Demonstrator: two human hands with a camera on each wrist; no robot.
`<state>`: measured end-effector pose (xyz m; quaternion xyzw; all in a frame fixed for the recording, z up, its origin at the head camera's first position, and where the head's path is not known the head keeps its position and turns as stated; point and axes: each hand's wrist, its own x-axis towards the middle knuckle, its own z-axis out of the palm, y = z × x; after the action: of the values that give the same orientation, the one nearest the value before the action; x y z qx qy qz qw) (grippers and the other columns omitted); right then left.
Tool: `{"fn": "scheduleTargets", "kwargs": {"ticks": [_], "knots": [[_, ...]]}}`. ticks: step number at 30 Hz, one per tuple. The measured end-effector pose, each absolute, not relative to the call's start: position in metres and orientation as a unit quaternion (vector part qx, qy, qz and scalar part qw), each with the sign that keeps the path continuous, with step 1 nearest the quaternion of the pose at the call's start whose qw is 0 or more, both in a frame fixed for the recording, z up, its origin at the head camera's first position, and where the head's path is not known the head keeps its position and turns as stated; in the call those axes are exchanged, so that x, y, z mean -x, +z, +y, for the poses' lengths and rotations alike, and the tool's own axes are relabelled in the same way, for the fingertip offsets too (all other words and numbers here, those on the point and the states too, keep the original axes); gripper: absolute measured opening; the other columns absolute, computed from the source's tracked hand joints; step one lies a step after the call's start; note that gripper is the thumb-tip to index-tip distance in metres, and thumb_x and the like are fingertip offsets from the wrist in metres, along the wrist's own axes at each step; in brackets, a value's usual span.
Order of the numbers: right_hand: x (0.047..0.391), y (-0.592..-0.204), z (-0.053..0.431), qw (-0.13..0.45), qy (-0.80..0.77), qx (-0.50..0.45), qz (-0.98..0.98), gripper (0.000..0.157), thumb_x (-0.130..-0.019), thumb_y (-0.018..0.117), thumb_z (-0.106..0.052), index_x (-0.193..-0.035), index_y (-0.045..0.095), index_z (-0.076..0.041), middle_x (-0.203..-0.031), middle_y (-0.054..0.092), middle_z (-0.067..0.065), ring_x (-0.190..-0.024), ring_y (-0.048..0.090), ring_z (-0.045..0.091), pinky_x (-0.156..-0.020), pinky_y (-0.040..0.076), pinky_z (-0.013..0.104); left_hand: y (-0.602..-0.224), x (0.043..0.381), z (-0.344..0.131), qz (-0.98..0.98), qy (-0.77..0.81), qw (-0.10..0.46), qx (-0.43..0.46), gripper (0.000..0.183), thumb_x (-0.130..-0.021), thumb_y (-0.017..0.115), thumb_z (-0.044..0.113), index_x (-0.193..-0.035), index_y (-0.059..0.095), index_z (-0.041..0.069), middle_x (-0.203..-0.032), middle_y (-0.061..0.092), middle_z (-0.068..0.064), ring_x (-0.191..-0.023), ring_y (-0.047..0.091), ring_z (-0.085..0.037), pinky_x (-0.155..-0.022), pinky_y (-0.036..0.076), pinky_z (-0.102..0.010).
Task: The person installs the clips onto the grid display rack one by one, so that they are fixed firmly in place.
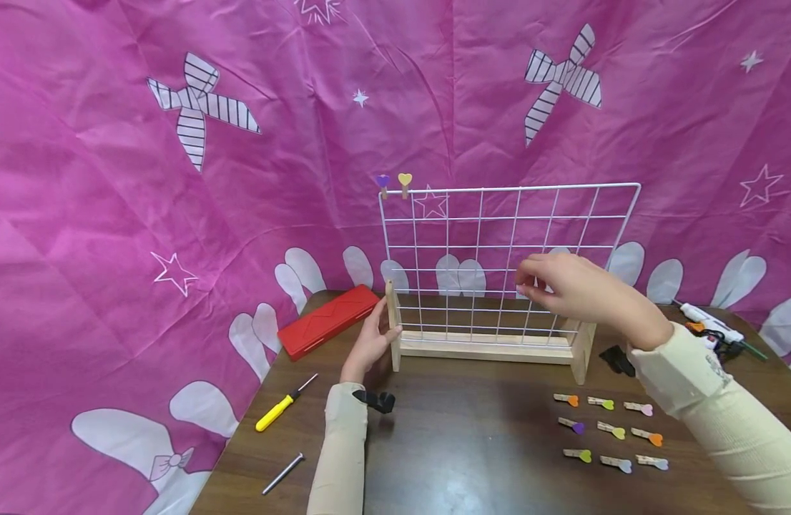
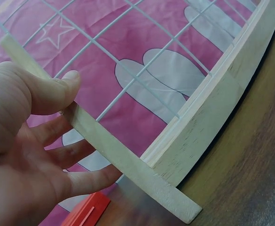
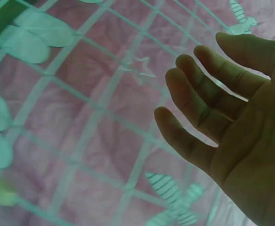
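Observation:
A white wire grid [image 1: 513, 247] stands upright in a wooden base [image 1: 485, 348]. My left hand [image 1: 370, 347] grips the base's left side post [image 2: 123, 155], thumb on one face and fingers behind. My right hand [image 1: 559, 286] hovers in front of the grid's right half; in the right wrist view its fingers are loosely bent with nothing between them. Two small heart clothespins, one purple [image 1: 383, 184] and one yellow [image 1: 405, 183], are clipped on the top wire at the left corner. Several more heart clothespins [image 1: 609, 430] lie in rows on the table, below the right forearm.
On the left lie a red case [image 1: 327, 322], a yellow-handled screwdriver [image 1: 279, 410] and a metal rod [image 1: 282, 473]. At the right are a white glue gun [image 1: 711, 322] with a cord and a black object [image 1: 617, 360]. A pink printed cloth [image 1: 292, 179] hangs behind the table.

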<state>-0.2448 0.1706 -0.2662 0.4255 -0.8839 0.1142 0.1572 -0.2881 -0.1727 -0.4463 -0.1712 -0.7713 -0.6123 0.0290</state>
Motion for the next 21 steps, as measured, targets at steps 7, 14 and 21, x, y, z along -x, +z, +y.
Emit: {"fn": "scheduleTargets", "kwargs": {"ticks": [7, 14, 21], "knots": [[0.239, -0.318, 0.2, 0.114, 0.141, -0.392, -0.902, 0.009, -0.087, 0.063, -0.013, -0.083, 0.061, -0.02, -0.07, 0.052, -0.016, -0.059, 0.046, -0.002, -0.053, 0.041, 0.022, -0.447, 0.287, -0.173, -0.776, -0.608, 0.031, 0.167, 0.071, -0.085, 0.057, -0.007, -0.146, 0.021, 0.004, -0.145, 0.031, -0.021, -0.131, 0.031, -0.036, -0.104, 0.029, -0.049], [0.235, -0.369, 0.228, 0.052, 0.162, -0.368, -0.914, 0.005, -0.088, 0.062, -0.014, -0.084, 0.062, -0.017, -0.07, 0.051, -0.018, -0.062, 0.045, -0.003, -0.052, 0.041, 0.022, -0.446, 0.286, -0.173, -0.779, -0.604, 0.028, 0.165, 0.071, -0.086, 0.057, -0.006, -0.146, 0.021, 0.005, -0.144, 0.032, -0.021, -0.131, 0.032, -0.035, -0.105, 0.027, -0.048], [0.232, -0.417, 0.246, -0.007, 0.165, -0.338, -0.926, 0.016, -0.079, 0.062, 0.0, -0.077, 0.063, -0.016, -0.067, 0.052, -0.014, -0.057, 0.044, -0.001, -0.048, 0.038, 0.021, -0.444, 0.286, -0.172, -0.778, -0.606, 0.026, 0.164, 0.071, -0.086, 0.055, -0.008, -0.146, 0.02, 0.003, -0.145, 0.03, -0.022, -0.131, 0.031, -0.037, -0.102, 0.03, -0.05]]}}
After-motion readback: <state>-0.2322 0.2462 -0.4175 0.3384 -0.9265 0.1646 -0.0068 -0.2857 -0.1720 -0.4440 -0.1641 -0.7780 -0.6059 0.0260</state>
